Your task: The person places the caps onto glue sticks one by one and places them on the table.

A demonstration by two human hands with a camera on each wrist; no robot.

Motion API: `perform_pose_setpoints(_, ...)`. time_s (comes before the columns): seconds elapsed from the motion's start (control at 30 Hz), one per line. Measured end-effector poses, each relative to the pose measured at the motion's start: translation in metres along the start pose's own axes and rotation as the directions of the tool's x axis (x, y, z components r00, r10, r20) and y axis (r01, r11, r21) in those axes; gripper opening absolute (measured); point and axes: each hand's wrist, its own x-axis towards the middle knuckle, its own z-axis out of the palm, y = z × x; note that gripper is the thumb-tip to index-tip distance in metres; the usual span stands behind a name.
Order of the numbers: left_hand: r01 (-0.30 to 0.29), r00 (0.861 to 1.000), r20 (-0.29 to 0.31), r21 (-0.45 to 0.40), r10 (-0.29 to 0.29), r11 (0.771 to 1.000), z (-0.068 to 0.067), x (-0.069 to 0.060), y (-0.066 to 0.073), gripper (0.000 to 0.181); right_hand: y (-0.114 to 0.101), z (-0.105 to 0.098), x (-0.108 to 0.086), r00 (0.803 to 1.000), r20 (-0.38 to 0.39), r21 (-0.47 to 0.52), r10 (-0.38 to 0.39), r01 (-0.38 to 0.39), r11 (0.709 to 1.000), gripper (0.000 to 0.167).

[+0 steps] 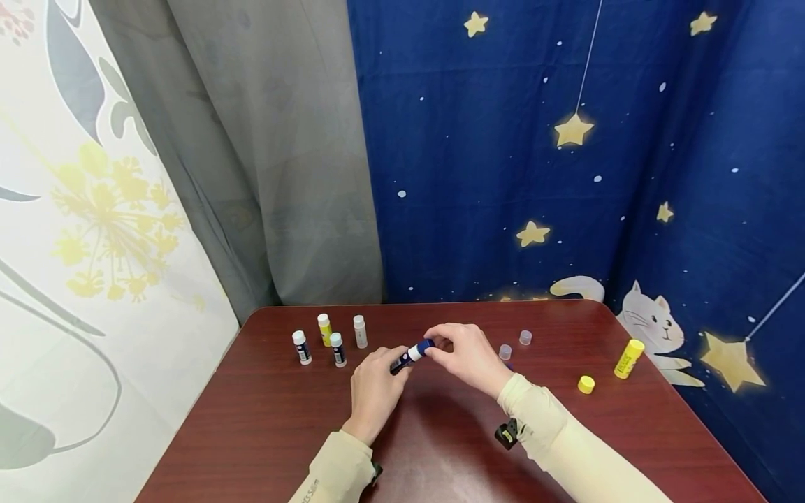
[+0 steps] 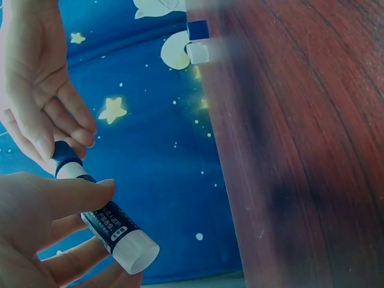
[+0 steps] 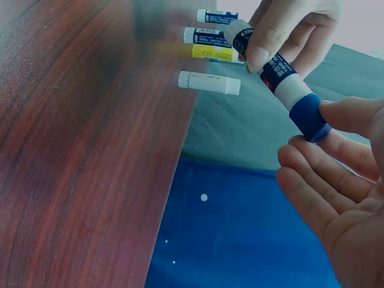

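Note:
A dark navy glue stick (image 1: 402,361) with a white collar is held above the table. My left hand (image 1: 377,388) grips its labelled barrel between thumb and fingers, and the white base end (image 2: 137,252) sticks out in the left wrist view. At the other end is a blue cap (image 3: 309,117). My right hand (image 1: 468,355) pinches this cap between thumb and index finger, its other fingers loosely extended in the right wrist view. The cap sits against the white collar; whether it is fully seated I cannot tell.
Several capped glue sticks stand at the back left, among them a yellow one (image 1: 325,330) and a white one (image 1: 360,332). Two translucent caps (image 1: 525,338) and a blue cap (image 2: 198,30) lie beyond my right hand. At right are a yellow cap (image 1: 586,384) and a yellow glue stick (image 1: 629,359).

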Motion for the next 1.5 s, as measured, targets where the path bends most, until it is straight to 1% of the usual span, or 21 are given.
perform_pose_setpoints(0.1, -0.004, 1.0, 0.0, 0.001, 0.004, 1.0, 0.0003, -0.0005, 0.0004, 0.034, 0.0006, 0.0005, -0.0001, 1.0, -0.001, 0.008, -0.003, 0.003, 1.0, 0.019)
perform_pose_setpoints(0.3, -0.018, 1.0, -0.001, 0.005, 0.018, 1.0, -0.0004, -0.0006, 0.0025, 0.034, -0.0005, 0.0016, -0.0008, 1.0, 0.003, -0.008, -0.011, 0.011, 1.0, 0.019)
perform_pose_setpoints(0.6, -0.016, 1.0, 0.008, 0.002, 0.016, 1.0, -0.0021, -0.0017, 0.0045, 0.035, -0.0019, 0.0034, -0.0036, 1.0, 0.0, -0.017, -0.008, 0.008, 1.0, 0.018)
perform_pose_setpoints(0.77, -0.022, 1.0, 0.007, 0.015, 0.022, 1.0, -0.0026, -0.0021, 0.0051, 0.033, -0.0016, 0.0042, -0.0045, 1.0, -0.002, -0.025, -0.004, 0.004, 1.0, 0.019)
perform_pose_setpoints(1.0, -0.033, 0.999, 0.003, 0.014, 0.033, 0.999, -0.0035, -0.002, 0.0062, 0.033, -0.0011, 0.0051, -0.0048, 1.0, 0.01, -0.007, 0.002, -0.002, 1.0, 0.02)
perform_pose_setpoints(1.2, -0.039, 0.999, -0.002, 0.016, 0.039, 0.999, -0.0038, -0.0017, 0.0067, 0.033, -0.0009, 0.0057, -0.0055, 1.0, 0.006, -0.014, -0.02, 0.02, 1.0, 0.02)
perform_pose_setpoints(1.37, -0.045, 0.999, -0.004, 0.019, 0.045, 0.999, -0.004, -0.0017, 0.0071, 0.032, -0.0004, 0.0071, -0.0059, 0.999, 0.007, 0.001, -0.032, 0.032, 1.0, 0.02)
perform_pose_setpoints(1.5, -0.048, 0.999, -0.005, 0.017, 0.048, 0.999, -0.0043, -0.0019, 0.0079, 0.032, -0.0004, 0.0078, -0.0058, 1.0, 0.011, 0.0, -0.017, 0.017, 1.0, 0.019)
